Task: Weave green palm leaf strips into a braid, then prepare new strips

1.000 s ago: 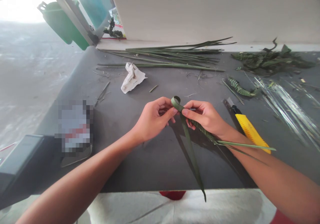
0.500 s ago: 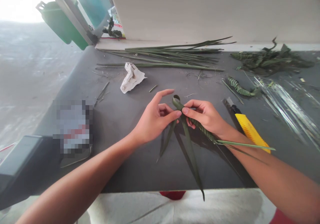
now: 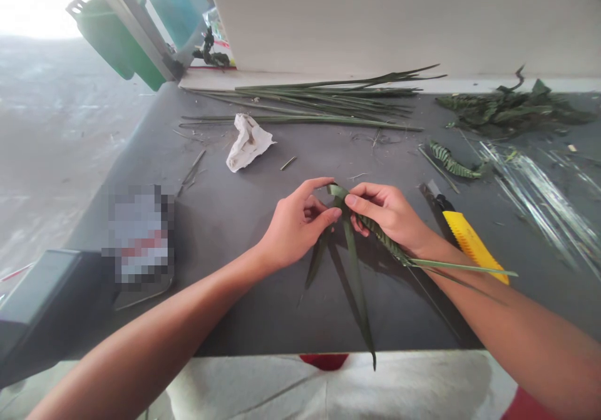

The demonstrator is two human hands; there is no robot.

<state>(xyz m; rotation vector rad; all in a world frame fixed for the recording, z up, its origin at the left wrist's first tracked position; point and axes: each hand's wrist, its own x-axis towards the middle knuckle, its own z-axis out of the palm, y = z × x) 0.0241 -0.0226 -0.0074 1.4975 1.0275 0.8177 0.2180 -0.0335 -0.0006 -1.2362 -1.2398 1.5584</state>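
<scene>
Between my two hands is a woven palm-leaf piece (image 3: 382,237), its ribbed green body running back under my right palm. My right hand (image 3: 387,213) pinches it near its folded end with thumb and fingers. The fingers of my left hand (image 3: 300,223) close round a leaf loop at that end, index finger at its top and thumb below. Two loose leaf strips (image 3: 357,288) hang from the fold toward the table's front edge. A thin green stem sticks out to the right across my right wrist. Parts of the weave are hidden by my fingers.
On the grey table (image 3: 263,320) lie long leaf strips (image 3: 319,104), crumpled tissue (image 3: 248,144), a yellow utility knife (image 3: 474,245), a finished-looking woven piece (image 3: 453,160), clear plastic strips (image 3: 539,201) and a heap of green pieces (image 3: 521,110). A blurred-out object (image 3: 141,238) sits left.
My left index finger has come down from a raised position onto the leaf loop, which is now flatter. The hanging strips have swung slightly. My right hand keeps its pinch.
</scene>
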